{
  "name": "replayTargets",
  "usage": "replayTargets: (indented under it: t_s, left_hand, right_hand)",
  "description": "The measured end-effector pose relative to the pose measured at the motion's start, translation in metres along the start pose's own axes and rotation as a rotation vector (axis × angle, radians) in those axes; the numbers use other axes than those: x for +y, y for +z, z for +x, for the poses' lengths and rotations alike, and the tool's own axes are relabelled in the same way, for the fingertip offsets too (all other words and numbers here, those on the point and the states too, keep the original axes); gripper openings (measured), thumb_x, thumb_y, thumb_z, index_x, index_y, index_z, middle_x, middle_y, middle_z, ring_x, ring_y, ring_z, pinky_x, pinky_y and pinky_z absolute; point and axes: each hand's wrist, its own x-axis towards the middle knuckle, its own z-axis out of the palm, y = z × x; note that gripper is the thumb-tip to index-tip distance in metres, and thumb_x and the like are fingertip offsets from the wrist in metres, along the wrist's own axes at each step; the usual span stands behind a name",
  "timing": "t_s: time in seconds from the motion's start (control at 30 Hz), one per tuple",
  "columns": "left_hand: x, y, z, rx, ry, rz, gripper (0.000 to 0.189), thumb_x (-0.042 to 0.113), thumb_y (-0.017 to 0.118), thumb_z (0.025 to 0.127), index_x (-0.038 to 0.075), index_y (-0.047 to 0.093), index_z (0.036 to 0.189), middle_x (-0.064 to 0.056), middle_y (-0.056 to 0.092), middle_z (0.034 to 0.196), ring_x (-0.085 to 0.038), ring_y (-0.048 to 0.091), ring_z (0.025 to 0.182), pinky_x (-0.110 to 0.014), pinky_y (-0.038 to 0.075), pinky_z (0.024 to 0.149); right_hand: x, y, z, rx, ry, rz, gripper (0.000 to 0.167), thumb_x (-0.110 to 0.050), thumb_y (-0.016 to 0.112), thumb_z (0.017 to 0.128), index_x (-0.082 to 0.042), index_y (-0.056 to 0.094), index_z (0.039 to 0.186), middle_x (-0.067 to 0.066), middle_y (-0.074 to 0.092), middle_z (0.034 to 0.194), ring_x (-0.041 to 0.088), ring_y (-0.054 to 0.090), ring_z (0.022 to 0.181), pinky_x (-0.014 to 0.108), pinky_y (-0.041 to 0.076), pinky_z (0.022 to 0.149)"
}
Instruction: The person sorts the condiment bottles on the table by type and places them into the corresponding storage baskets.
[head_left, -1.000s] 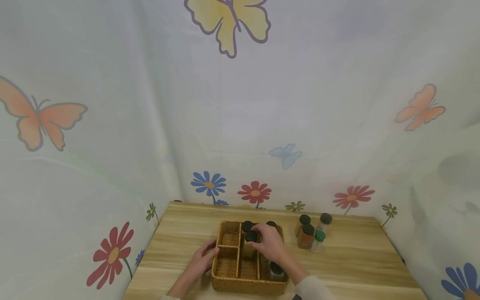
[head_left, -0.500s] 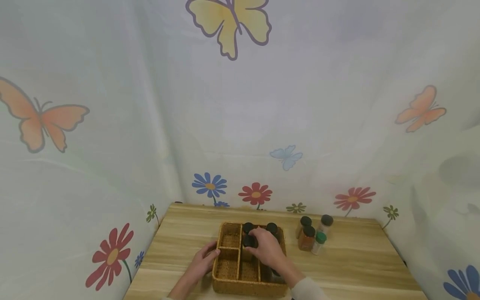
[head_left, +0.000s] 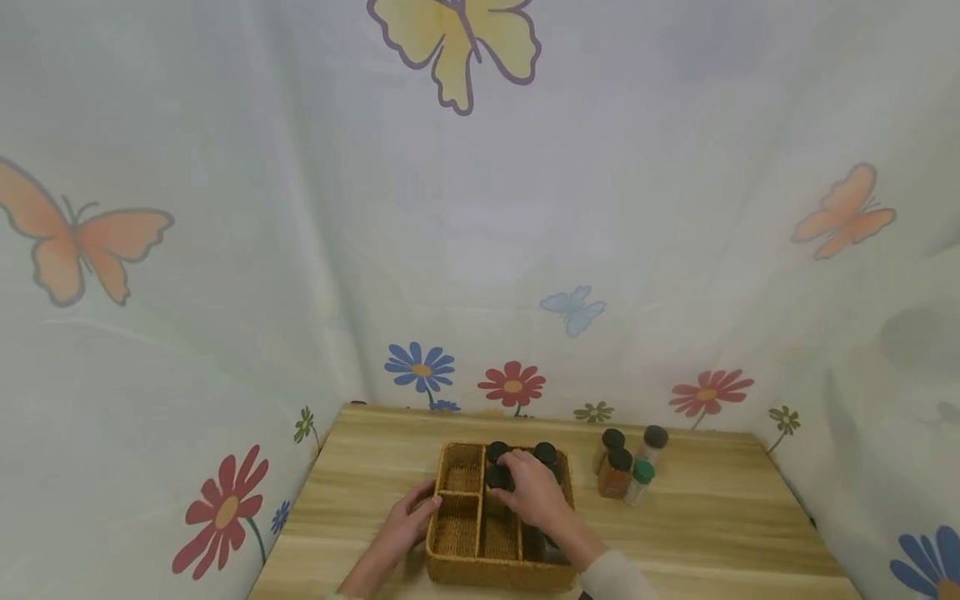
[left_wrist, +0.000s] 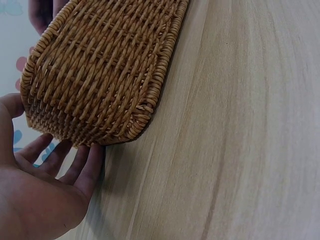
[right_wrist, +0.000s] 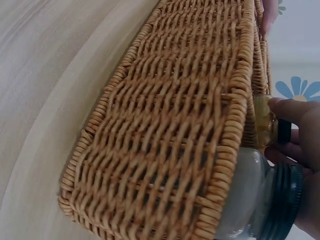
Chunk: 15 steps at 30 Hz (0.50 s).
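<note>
One bench (head_left: 720, 542), wood-grained; on it divided wicker basket (head_left: 498, 575), gripped at left end by left hand (head_left: 401, 527), thumb over rim. Middle column reached into by right hand (head_left: 534, 493), dark-capped jar (head_left: 498, 477) pinched there, just beside far jar (head_left: 496, 451). Since second ago, pinched jar lowered deeper; placing judged nearly done, jar not let go. Three jars (head_left: 616, 475) and green-capped shaker (head_left: 636, 490) left outside, right of basket.
</note>
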Motion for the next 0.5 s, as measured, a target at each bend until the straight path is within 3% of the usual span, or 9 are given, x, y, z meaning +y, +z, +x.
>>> replayTargets:
  t_s: [0.23,0.37,0.5]
  left_hand:
    - [-0.004,-0.001,0.004,0.017,0.014,0.016,0.069,0.038,0.063,0.108,0.001,0.041,0.16,-0.031,0.039,0.162,-0.049,0.044,0.146,-0.053,0.057,0.106]
    - [-0.003,0.0,0.004,0.015,0.02,0.02,0.069,0.038,0.063,0.108,0.0,0.04,0.16,-0.032,0.039,0.162,-0.05,0.045,0.145,-0.053,0.057,0.105]
    - [-0.001,0.0,0.002,0.02,0.027,0.022,0.067,0.037,0.062,0.109,-0.001,0.04,0.16,-0.033,0.038,0.162,-0.05,0.046,0.144,-0.053,0.057,0.105]
  right_hand:
    - [0.0,-0.009,-0.004,0.012,-0.003,0.021,0.05,-0.037,0.086,0.091,-0.007,0.07,0.129,0.008,0.068,0.123,0.026,0.067,0.109,0.045,0.063,0.085]
    - [0.011,-0.025,-0.013,0.09,-0.017,0.074,0.047,-0.03,0.087,0.091,-0.005,0.07,0.127,0.01,0.07,0.119,0.027,0.068,0.105,0.047,0.062,0.083]
    - [0.036,-0.049,-0.026,0.185,0.027,0.099,0.04,-0.022,0.088,0.09,-0.004,0.072,0.122,0.01,0.074,0.114,0.029,0.07,0.103,0.05,0.062,0.086]
